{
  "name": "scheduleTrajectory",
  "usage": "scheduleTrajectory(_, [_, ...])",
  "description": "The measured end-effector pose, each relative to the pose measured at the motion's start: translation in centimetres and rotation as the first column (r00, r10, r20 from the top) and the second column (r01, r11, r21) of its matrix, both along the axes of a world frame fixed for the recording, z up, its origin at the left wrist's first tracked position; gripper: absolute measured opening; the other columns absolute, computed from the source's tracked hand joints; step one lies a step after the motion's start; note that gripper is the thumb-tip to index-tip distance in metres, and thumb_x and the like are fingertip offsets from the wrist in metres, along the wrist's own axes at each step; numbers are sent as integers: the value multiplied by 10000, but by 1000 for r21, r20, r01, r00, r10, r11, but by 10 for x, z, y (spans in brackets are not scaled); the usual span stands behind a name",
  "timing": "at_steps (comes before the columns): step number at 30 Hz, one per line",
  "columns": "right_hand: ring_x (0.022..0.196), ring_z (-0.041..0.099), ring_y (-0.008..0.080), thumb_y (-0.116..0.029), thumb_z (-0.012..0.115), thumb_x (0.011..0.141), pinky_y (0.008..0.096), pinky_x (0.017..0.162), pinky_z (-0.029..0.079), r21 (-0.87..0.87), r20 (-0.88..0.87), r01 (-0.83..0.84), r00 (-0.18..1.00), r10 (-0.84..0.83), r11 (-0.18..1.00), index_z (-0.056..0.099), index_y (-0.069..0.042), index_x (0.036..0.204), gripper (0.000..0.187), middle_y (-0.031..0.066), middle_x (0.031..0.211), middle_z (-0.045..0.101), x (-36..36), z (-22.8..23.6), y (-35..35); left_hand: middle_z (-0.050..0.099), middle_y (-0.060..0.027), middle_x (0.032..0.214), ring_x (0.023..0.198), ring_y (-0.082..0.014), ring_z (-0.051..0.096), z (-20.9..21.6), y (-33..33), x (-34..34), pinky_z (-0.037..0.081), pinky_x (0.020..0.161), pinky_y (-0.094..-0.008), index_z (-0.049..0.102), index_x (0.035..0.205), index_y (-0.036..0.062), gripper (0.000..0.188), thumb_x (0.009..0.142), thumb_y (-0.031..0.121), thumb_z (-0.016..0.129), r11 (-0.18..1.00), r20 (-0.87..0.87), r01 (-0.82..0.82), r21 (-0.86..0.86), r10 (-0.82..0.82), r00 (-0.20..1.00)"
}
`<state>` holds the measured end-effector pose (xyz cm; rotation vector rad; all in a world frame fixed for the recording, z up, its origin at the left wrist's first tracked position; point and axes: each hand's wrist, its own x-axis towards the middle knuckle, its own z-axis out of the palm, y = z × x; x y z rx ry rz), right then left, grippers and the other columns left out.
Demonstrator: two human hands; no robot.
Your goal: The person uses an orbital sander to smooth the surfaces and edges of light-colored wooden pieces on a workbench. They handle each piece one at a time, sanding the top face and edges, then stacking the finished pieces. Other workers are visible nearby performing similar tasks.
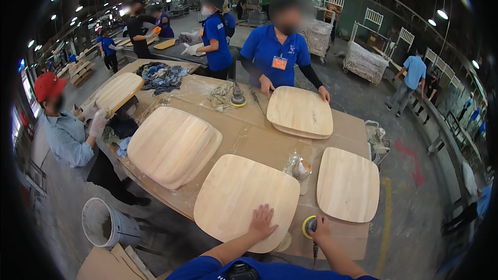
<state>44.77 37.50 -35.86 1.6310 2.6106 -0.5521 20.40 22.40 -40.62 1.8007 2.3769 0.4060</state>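
Observation:
A rounded-square wooden panel (pixel 244 192) lies in front of me at the table's near edge. My left hand (pixel 263 222) rests flat on its lower right part, fingers spread. Just right of that panel, my right hand (pixel 321 229) is closed around a small disc sander (pixel 309 224) with a yellow-edged pad, which is tilted on its side. Its cord hangs toward me. Another wooden panel (pixel 348 184) lies to the right of the sander. Between the two panels, farther back, sits a small whitish item (pixel 300 168) on clear plastic.
The table (pixel 244 140) is covered with brown cardboard. A panel stack (pixel 171 145) stands at left. Across from me a co-worker in blue (pixel 282 46) holds panels (pixel 301 111); a second sander (pixel 237 96) lies nearby. Rags (pixel 158 75) are heaped at the back. A bucket (pixel 106 225) stands on the floor.

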Motion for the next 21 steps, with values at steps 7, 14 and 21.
scheduleTrajectory(7, [1167,443,375,-186,791,665,439,979,415,63,-115,-18,993,25,998,435,-123,1347,772,175,1303,403,7,-10,-3,242,-146,1541,1415,-367,219,3,-28,23,199,1115,-563,341,1461,122,695,897,501,487,991,-19,110,77,-108,994])
scheduleTrajectory(14, [1203,426,372,-145,792,640,427,1000,408,107,-186,14,983,6,994,397,-88,1355,820,177,1288,402,6,-8,-4,279,-116,1532,1403,-341,265,1,-61,20,221,1110,-556,366,1448,151,674,886,493,511,995,-56,29,99,-24,998])
scheduleTrajectory(21, [1194,446,397,-91,794,626,424,1008,414,10,-192,104,976,-101,994,370,-54,1353,843,208,1274,403,5,-1,-8,264,-112,1541,1408,-356,246,-9,-74,6,215,1103,-585,345,1460,156,715,873,526,513,994,-21,-63,89,65,998])
